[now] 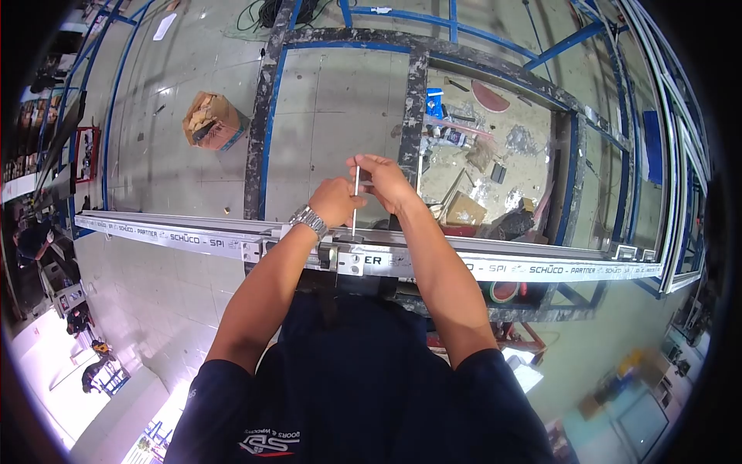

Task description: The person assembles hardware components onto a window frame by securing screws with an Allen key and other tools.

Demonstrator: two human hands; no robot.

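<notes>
Metal rod (355,193) — upright between both hands (362,190); profile (456,261) below.

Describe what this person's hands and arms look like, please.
Both hands, left and right, are bare, without gloves. A silver, metal-link wristwatch circles the left wrist. Short, dark navy sleeves leave the forearms uncovered; the left sleeve bears small, pale lettering.

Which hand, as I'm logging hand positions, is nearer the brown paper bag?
Left. The left hand is right of and nearer the body than the brown paper bag; the right hand is farther right.
</notes>
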